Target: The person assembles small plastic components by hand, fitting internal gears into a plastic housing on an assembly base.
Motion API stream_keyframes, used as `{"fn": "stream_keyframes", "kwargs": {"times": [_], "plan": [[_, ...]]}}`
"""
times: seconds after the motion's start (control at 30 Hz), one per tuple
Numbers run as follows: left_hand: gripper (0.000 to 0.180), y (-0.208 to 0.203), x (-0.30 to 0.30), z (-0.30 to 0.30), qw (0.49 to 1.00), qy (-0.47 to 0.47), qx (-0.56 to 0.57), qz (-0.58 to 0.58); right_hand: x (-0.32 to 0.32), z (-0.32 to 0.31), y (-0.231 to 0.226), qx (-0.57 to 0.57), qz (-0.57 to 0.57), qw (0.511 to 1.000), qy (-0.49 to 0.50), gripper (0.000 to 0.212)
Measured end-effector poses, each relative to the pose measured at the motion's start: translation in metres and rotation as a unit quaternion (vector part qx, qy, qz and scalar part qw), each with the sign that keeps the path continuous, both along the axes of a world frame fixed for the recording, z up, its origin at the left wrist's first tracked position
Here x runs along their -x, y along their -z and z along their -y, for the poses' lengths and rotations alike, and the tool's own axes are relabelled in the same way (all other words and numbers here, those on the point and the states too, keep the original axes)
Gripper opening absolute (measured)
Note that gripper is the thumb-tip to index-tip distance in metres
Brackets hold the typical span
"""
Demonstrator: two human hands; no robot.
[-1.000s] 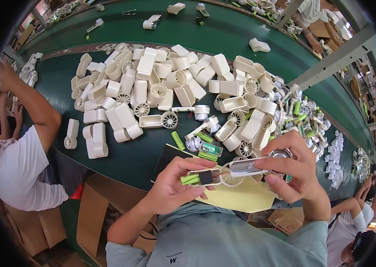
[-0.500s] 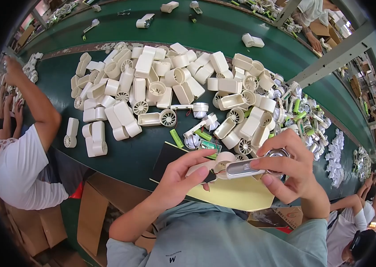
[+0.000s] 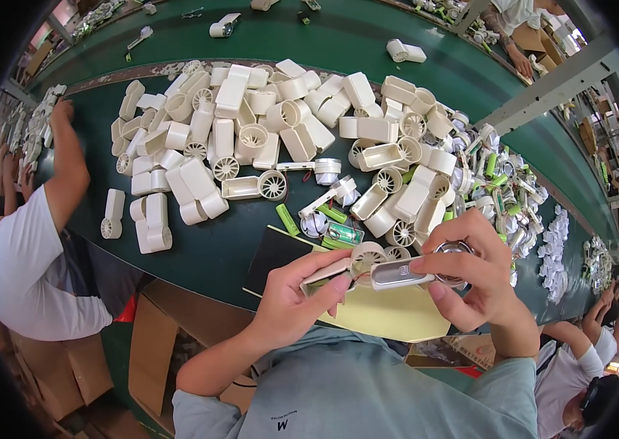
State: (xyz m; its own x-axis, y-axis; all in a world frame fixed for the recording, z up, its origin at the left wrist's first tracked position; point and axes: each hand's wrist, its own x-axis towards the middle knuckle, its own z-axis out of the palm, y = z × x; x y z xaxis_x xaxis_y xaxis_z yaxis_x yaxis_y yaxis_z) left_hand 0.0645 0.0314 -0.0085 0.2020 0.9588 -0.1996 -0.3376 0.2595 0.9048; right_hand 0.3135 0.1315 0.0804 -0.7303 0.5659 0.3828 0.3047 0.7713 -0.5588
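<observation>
My left hand (image 3: 287, 304) grips a cream plastic fan housing (image 3: 365, 256). Its round, ribbed end points to the right, and part of its hollow handle shows between my fingers. Close beside it, my right hand (image 3: 474, 274) pinches a fan cover (image 3: 396, 274) with a grey front, a pale edge and a shiny ring at its right end. Thin wires show in the small space between the two parts; whether they join them I cannot tell. Both hands are above a yellow sheet (image 3: 404, 320) at the table's near edge.
Many cream housings (image 3: 232, 91) are heaped ahead. Fan inner parts with green batteries (image 3: 491, 164) lie to the right, near small white pieces (image 3: 554, 245). Beyond, a green belt (image 3: 309, 44) carries scattered parts. A metal post (image 3: 558, 88) slants at right; co-workers sit either side.
The housing in my left hand has tilted, showing more of its ribbed end and hollow handle. My right hand keeps its grip on the cover. At left, a co-worker's arm has shifted.
</observation>
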Motion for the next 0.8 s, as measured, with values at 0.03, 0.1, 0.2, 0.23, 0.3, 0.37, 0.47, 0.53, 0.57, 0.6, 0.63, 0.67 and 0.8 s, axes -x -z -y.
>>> {"fn": "stream_keyframes", "kwargs": {"times": [0.03,0.1,0.2,0.23,0.3,0.37,0.47,0.53,0.57,0.6,0.63,0.67,0.8], "plan": [[0.037,0.002,0.001,0.000,1.000,0.000,0.001,0.000,0.000,0.000,-0.001,-0.007,0.005,1.000,-0.013,0.028],[0.039,0.005,0.004,0.000,0.999,0.039,0.003,0.013,0.002,0.001,-0.003,-0.014,0.011,1.000,-0.025,0.029],[0.037,0.002,0.001,0.000,0.999,0.033,-0.007,0.034,0.008,0.004,-0.002,0.026,-0.028,0.999,0.006,0.033],[0.037,0.000,0.000,0.001,0.999,0.032,-0.006,0.034,0.008,0.003,0.000,0.023,-0.027,0.999,-0.002,0.034],[0.036,-0.005,-0.002,0.002,0.994,0.044,0.007,0.096,0.008,0.002,0.003,0.022,-0.026,0.999,-0.011,0.035],[0.036,-0.005,0.001,0.001,0.996,0.057,0.011,0.073,0.008,0.003,0.005,0.030,-0.030,0.999,0.007,0.036],[0.035,0.000,0.004,0.003,0.997,0.056,0.021,0.053,0.010,0.002,0.003,0.012,-0.028,0.999,-0.038,0.040],[0.032,0.005,0.002,0.003,0.996,0.032,0.033,0.074,0.014,0.005,0.006,0.026,-0.036,0.998,-0.048,0.042],[0.032,0.006,0.000,0.002,0.996,0.030,0.033,0.075,0.017,0.006,0.007,0.033,-0.030,0.998,-0.049,0.042],[0.032,0.007,-0.003,-0.001,0.998,0.017,0.029,0.053,0.021,0.007,0.008,0.041,-0.025,0.998,-0.051,0.043],[0.032,0.009,-0.004,-0.004,0.999,0.003,0.024,0.031,0.024,0.011,0.013,0.058,-0.041,0.996,-0.046,0.044],[0.033,0.018,-0.003,-0.005,0.999,0.024,0.013,0.047,0.026,0.011,0.015,0.058,-0.040,0.996,-0.047,0.044],[0.044,0.019,0.001,-0.007,0.968,0.120,0.054,0.216,0.035,0.011,0.018,0.071,-0.015,0.996,-0.050,0.036]]}}
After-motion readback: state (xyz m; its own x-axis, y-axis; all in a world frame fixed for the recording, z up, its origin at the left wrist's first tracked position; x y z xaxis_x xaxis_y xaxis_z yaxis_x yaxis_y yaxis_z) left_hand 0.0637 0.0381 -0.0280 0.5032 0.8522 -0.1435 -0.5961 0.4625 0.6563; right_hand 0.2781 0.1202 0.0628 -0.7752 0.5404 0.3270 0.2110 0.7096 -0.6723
